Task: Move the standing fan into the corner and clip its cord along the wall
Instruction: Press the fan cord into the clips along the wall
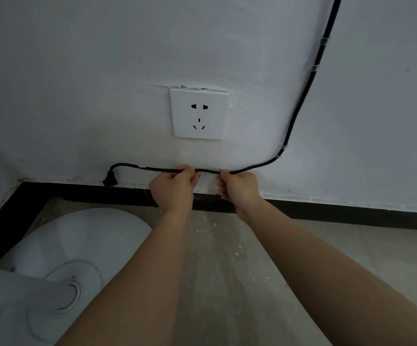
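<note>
Both arms reach forward from the bottom of the frame to the wall [102, 58], below the socket [200, 113]. The left hand [172, 187] and right hand [238, 187], near each other, pinch the black cord [300, 106] with curled fingers. The fan [85, 236] stands at lower left, its top cut off.

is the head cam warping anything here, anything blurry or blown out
Head view: wide-angle stretch skews the socket and slants the baseboard; fan base at lower left is soft, cord crisp; light is dim and even, brightest on the wall below the socket; no glare.
</note>
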